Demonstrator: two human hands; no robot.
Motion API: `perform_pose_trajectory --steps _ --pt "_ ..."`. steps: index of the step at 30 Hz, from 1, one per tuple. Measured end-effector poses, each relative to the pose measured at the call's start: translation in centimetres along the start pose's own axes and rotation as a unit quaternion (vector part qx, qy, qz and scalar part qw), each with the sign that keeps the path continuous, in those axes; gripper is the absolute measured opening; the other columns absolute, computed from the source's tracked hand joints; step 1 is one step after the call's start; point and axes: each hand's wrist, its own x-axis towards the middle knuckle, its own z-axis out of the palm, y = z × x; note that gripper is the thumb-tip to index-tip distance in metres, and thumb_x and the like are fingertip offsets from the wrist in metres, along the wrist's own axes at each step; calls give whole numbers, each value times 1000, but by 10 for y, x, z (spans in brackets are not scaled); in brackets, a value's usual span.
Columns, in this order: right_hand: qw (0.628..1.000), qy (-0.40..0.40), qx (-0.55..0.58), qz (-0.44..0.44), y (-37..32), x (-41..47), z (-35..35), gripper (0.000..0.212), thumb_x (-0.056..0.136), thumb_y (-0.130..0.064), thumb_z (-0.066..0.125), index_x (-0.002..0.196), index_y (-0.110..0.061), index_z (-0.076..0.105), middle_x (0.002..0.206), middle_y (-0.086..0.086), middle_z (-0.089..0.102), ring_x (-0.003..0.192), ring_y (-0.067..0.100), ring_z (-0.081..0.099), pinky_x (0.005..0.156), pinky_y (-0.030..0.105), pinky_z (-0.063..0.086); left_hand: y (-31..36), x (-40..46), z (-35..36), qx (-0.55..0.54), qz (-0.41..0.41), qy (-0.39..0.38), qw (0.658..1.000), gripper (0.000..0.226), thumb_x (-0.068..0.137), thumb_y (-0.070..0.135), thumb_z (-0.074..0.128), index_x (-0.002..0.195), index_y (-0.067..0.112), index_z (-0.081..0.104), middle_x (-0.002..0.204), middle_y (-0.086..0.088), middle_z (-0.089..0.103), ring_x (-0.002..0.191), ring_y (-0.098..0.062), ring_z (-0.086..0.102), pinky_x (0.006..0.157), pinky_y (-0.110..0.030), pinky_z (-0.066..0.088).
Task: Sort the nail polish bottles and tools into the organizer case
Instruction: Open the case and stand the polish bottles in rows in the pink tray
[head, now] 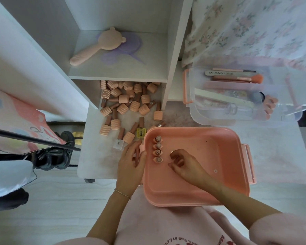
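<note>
A peach organizer case sits open on my lap. Several nail polish bottles stand upright in a row along its left wall. My right hand is inside the case with fingers curled around a bottle, of which only the top shows. My left hand rests at the case's left rim and holds a brown-capped bottle. Many peach bottles lie scattered on the low white shelf ahead, with a yellow one and a clear one nearest.
A clear tray at the right holds brushes, a nail file and small tools. A peach hand mirror lies on the upper shelf. Floral fabric hangs at top right. Shoes and a black bar are at the left.
</note>
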Motion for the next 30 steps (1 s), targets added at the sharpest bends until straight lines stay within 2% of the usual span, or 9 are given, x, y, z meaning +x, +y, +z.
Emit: perform_pose_trajectory --steps 2,5,10,14,17,19,23,27,30 --pt "999 19 3 -32 -9 -4 -10 17 82 -13 65 96 -17 58 93 -4 60 79 12 59 73 16 48 2 2 -5 -14 -4 -8 1000 31 86 14 60 108 36 56 109 18 57 100 1 53 86 -18 42" --pt "995 56 17 -76 -34 -5 -24 19 83 -10 61 89 -27 58 87 -13 60 79 3 59 69 8 44 7 7 -14 -42 -10 0 999 33 87 16 59 96 47 53 102 24 58 94 4 57 76 -4 42" --pt "987 74 43 -135 -97 7 -33 29 87 -12 57 86 -40 55 82 -19 62 79 -6 58 71 6 43 -1 31 -34 -51 -39 62 996 16 89 17 56 101 25 62 105 8 61 88 1 56 66 -1 40" --pt "985 56 53 -153 -137 38 -18 13 88 -11 56 97 -18 61 88 -19 57 82 -4 56 73 6 44 -23 60 -55 5 -52 100 994 19 91 11 53 107 12 62 105 -5 61 89 -13 54 74 -14 41" --pt "989 42 -11 -142 -158 72 -1 19 89 -12 55 105 -8 63 98 -1 64 91 11 60 75 5 40 -45 88 -64 58 -78 105 990 24 91 8 51 113 3 60 109 -17 58 95 -26 57 84 -34 46" --pt "988 16 -95 -121 -165 99 14 22 90 -15 51 109 -7 61 106 10 64 99 21 58 74 6 34 -59 104 -66 88 -99 96 987 28 89 9 54 115 -1 58 111 -24 56 100 -35 55 87 -40 44" --pt "978 -53 -201 -31 -163 146 49 27 92 -19 45 113 -6 56 117 15 60 109 29 54 86 29 41 -76 122 -64 155 -123 45 979 40 87 18 61 121 -1 56 120 -26 51 109 -39 48 92 -38 39" --pt "981 -58 -182 29 -159 168 79 29 90 -24 48 108 -2 54 112 18 60 104 32 56 77 27 39 -84 119 -64 144 -99 30 984 29 84 16 63 111 5 62 114 -18 51 105 -33 47 89 -34 39" --pt "981 -51 -179 51 -156 172 95 29 89 -28 51 106 -4 50 110 17 57 104 31 55 80 32 41 -93 115 -67 100 -92 49 989 18 84 11 60 102 10 60 104 -11 55 97 -26 51 82 -32 43"
